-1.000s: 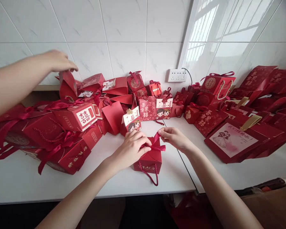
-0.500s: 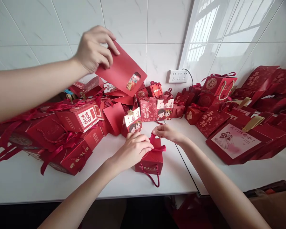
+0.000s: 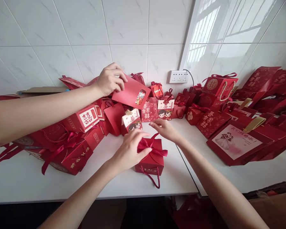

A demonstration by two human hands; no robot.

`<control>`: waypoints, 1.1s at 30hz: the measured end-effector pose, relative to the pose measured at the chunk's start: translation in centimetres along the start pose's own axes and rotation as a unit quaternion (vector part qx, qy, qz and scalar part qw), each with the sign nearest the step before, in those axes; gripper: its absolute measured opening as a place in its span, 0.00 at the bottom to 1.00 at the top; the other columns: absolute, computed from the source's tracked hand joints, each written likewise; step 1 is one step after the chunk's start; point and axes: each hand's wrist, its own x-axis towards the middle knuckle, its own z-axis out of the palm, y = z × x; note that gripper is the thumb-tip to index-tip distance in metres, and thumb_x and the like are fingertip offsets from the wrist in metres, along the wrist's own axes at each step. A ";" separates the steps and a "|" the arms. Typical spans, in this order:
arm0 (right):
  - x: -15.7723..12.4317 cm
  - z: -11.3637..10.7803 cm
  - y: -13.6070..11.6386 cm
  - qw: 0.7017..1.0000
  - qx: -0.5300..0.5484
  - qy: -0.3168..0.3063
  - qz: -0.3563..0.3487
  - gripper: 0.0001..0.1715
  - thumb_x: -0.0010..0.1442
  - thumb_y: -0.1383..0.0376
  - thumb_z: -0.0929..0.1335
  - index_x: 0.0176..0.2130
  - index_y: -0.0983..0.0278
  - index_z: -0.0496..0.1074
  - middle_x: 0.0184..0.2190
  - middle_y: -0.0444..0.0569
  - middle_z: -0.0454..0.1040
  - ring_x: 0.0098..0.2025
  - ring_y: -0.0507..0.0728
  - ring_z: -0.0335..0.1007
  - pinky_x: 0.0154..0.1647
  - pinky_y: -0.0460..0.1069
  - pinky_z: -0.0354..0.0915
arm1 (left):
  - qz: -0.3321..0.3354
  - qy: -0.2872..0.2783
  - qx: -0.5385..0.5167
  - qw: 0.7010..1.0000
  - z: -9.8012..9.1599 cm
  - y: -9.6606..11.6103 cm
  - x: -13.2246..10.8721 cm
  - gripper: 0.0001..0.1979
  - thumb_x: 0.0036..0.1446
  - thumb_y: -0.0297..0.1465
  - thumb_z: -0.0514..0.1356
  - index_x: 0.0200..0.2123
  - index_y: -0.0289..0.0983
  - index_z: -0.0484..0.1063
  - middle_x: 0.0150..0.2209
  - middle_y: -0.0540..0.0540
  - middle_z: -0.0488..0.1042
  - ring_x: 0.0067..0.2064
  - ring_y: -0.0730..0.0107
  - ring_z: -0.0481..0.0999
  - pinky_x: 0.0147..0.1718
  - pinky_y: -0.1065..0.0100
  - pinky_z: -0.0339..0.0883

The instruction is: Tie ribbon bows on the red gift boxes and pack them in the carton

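A small red gift box [image 3: 149,167] stands in front of me on the white table, tied on top with a dark red satin ribbon bow [image 3: 146,145]. A twisted cord handle [image 3: 154,183] hangs down its near side. My left hand [image 3: 131,149] is open at the bow's left, thumb and forefinger apart, the thumb resting on or just over the ribbon. Above the bow's right end, my right hand [image 3: 165,129] is off the ribbon with loosely bent, parted fingers and nothing visible in them. Part of the box's left side is behind my left hand.
A co-worker's hand [image 3: 112,79] reaches in from the left, holding a red gift bag [image 3: 131,92] with a picture window. Piled red boxes [image 3: 73,156] line the left; clipped red bags [image 3: 240,140] stand right. A power strip [image 3: 178,76] is on the tiled wall.
Both my hands have let go of the ribbon and spread; the bow now lies wider on the box. The co-worker's hand has lowered the red bag rightward towards the pile.
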 end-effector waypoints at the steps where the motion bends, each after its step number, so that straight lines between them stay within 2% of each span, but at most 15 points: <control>1: -0.1 -0.1 -0.4 1.000 -0.011 -0.006 -0.017 0.19 0.60 0.54 0.62 0.29 0.65 0.70 0.27 0.47 0.70 0.30 0.53 0.60 0.32 0.48 0.56 | -0.031 0.038 -0.016 0.999 0.0 -0.2 -0.3 0.15 0.56 0.35 0.57 0.46 0.39 0.65 0.45 0.43 0.69 0.47 0.62 0.68 0.48 0.60 0.61; 3: -0.1 0.0 -1.1 0.997 -0.043 -0.049 -0.047 0.22 0.60 0.52 0.62 0.26 0.65 0.69 0.24 0.45 0.68 0.27 0.51 0.58 0.29 0.48 0.54 | -0.113 0.078 -0.043 0.990 -0.1 -0.4 -0.9 0.13 0.56 0.39 0.56 0.41 0.38 0.64 0.39 0.45 0.69 0.41 0.64 0.69 0.42 0.63 0.63; 4: 0.0 0.1 -1.4 0.994 -0.059 -0.079 -0.055 0.23 0.59 0.50 0.63 0.24 0.65 0.68 0.22 0.45 0.67 0.25 0.50 0.57 0.28 0.47 0.53 | -0.156 0.075 -0.053 0.984 -0.1 -0.5 -1.1 0.12 0.57 0.40 0.55 0.37 0.38 0.64 0.36 0.46 0.69 0.38 0.65 0.69 0.40 0.64 0.64; 7: 0.2 0.7 -1.8 0.984 -0.085 -0.147 -0.053 0.22 0.55 0.50 0.67 0.22 0.65 0.69 0.19 0.44 0.66 0.22 0.49 0.56 0.24 0.47 0.51 | -0.235 0.006 -0.085 0.968 0.0 -0.5 -1.4 0.14 0.57 0.44 0.53 0.28 0.39 0.62 0.29 0.50 0.68 0.33 0.67 0.69 0.35 0.67 0.62; 9: 0.4 1.1 -2.0 0.983 -0.070 -0.162 -0.044 0.17 0.52 0.54 0.70 0.24 0.64 0.71 0.21 0.43 0.68 0.23 0.50 0.58 0.24 0.47 0.53 | -0.240 -0.018 -0.116 0.964 0.2 -0.4 -1.4 0.14 0.57 0.42 0.53 0.27 0.39 0.61 0.27 0.52 0.66 0.31 0.69 0.68 0.32 0.68 0.60; 11: 0.4 1.3 -2.1 0.985 -0.048 -0.164 -0.032 0.12 0.52 0.58 0.70 0.24 0.64 0.71 0.21 0.43 0.69 0.23 0.49 0.59 0.25 0.46 0.54 | -0.223 -0.011 -0.150 0.963 0.5 -0.4 -1.3 0.13 0.57 0.40 0.52 0.26 0.38 0.59 0.25 0.53 0.64 0.29 0.71 0.66 0.31 0.70 0.59; 17: 0.5 2.1 -2.1 0.994 -0.034 -0.108 -0.006 0.12 0.53 0.62 0.68 0.22 0.63 0.65 0.21 0.41 0.68 0.23 0.49 0.59 0.26 0.46 0.55 | -0.216 0.010 -0.208 0.954 1.5 -0.3 -1.9 0.12 0.57 0.37 0.51 0.25 0.38 0.56 0.23 0.54 0.58 0.26 0.74 0.59 0.25 0.72 0.54; 20: 0.1 1.9 -1.8 0.996 -0.004 -0.093 -0.008 0.10 0.55 0.61 0.67 0.26 0.63 0.66 0.25 0.44 0.70 0.27 0.51 0.63 0.29 0.46 0.57 | -0.219 0.014 -0.212 0.952 1.7 -0.3 -2.3 0.12 0.57 0.37 0.52 0.25 0.38 0.56 0.23 0.54 0.58 0.26 0.74 0.59 0.26 0.72 0.54; 23: -1.8 0.7 -1.7 1.000 0.014 0.006 0.000 0.15 0.59 0.54 0.65 0.29 0.62 0.65 0.27 0.46 0.71 0.29 0.52 0.64 0.29 0.47 0.57 | -0.226 0.007 -0.225 0.948 1.5 -0.3 -2.5 0.13 0.57 0.39 0.53 0.25 0.38 0.57 0.23 0.54 0.58 0.27 0.74 0.60 0.28 0.71 0.54; 25: -4.1 -0.3 -1.8 0.997 -0.030 0.060 0.046 0.23 0.60 0.48 0.61 0.24 0.62 0.60 0.21 0.45 0.65 0.24 0.52 0.58 0.25 0.48 0.53 | -0.244 0.002 -0.234 0.941 1.3 -0.2 -2.4 0.16 0.57 0.42 0.53 0.24 0.38 0.56 0.23 0.54 0.57 0.27 0.74 0.59 0.27 0.71 0.53; 26: -5.4 -0.7 -2.0 0.993 -0.061 0.057 0.079 0.28 0.60 0.45 0.59 0.21 0.61 0.57 0.18 0.44 0.60 0.21 0.51 0.53 0.23 0.48 0.51 | -0.254 -0.001 -0.235 0.938 1.2 -0.1 -2.3 0.18 0.57 0.44 0.53 0.23 0.38 0.56 0.22 0.54 0.56 0.26 0.74 0.58 0.27 0.71 0.52; 29: -8.7 -1.3 -2.8 0.981 -0.123 -0.023 0.147 0.34 0.59 0.40 0.56 0.17 0.61 0.49 0.15 0.41 0.48 0.19 0.49 0.42 0.21 0.49 0.45 | -0.273 -0.008 -0.228 0.935 1.1 0.1 -1.9 0.19 0.57 0.44 0.54 0.22 0.37 0.56 0.23 0.54 0.56 0.27 0.75 0.57 0.27 0.71 0.51; 31: -10.0 -1.2 -3.2 0.978 -0.130 -0.059 0.151 0.34 0.57 0.40 0.58 0.17 0.62 0.48 0.15 0.40 0.46 0.20 0.49 0.40 0.20 0.48 0.43 | -0.271 -0.010 -0.230 0.935 1.2 0.1 -1.8 0.18 0.57 0.42 0.54 0.23 0.37 0.57 0.23 0.54 0.56 0.27 0.75 0.57 0.27 0.71 0.51; 33: -10.3 -0.9 -3.2 0.979 -0.113 -0.076 0.150 0.30 0.56 0.45 0.62 0.18 0.62 0.52 0.16 0.39 0.49 0.20 0.49 0.42 0.20 0.47 0.43 | -0.261 -0.018 -0.248 0.933 1.3 0.0 -1.8 0.17 0.58 0.41 0.53 0.23 0.37 0.57 0.23 0.55 0.55 0.27 0.76 0.56 0.27 0.71 0.51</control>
